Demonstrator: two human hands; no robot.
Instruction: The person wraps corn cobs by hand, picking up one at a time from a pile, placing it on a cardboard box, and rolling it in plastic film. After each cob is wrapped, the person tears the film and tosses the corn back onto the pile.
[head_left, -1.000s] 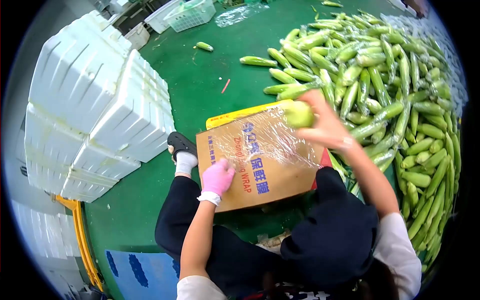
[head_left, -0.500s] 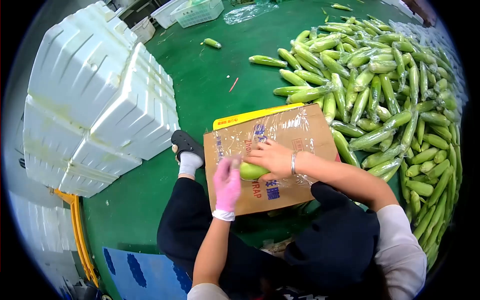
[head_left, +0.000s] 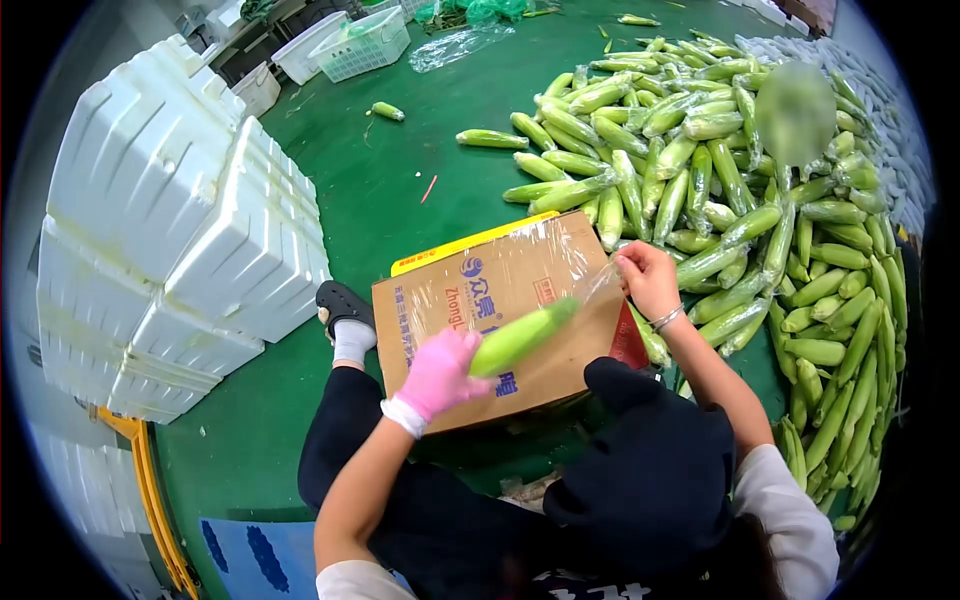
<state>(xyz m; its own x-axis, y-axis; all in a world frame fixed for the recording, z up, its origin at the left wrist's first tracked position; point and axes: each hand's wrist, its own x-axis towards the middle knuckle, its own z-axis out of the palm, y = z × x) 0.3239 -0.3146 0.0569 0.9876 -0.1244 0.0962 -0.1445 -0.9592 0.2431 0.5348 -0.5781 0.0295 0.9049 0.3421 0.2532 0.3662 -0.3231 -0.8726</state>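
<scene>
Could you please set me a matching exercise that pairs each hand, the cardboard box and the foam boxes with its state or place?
Column one:
1. left hand
2. right hand
3. cardboard box
4. foam boxes

Column two:
A. white, stacked on the green floor at the person's left
B. bare, pinching the cling film
C. brown with blue print, under the corn cob
D. pink-gloved, holding the corn cob

Pairs: 1-D, 2-B, 3-C, 4-A.

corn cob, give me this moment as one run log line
left hand: holds corn cob | right hand: pinches cling film | under: wrap box | beside: corn pile
</scene>
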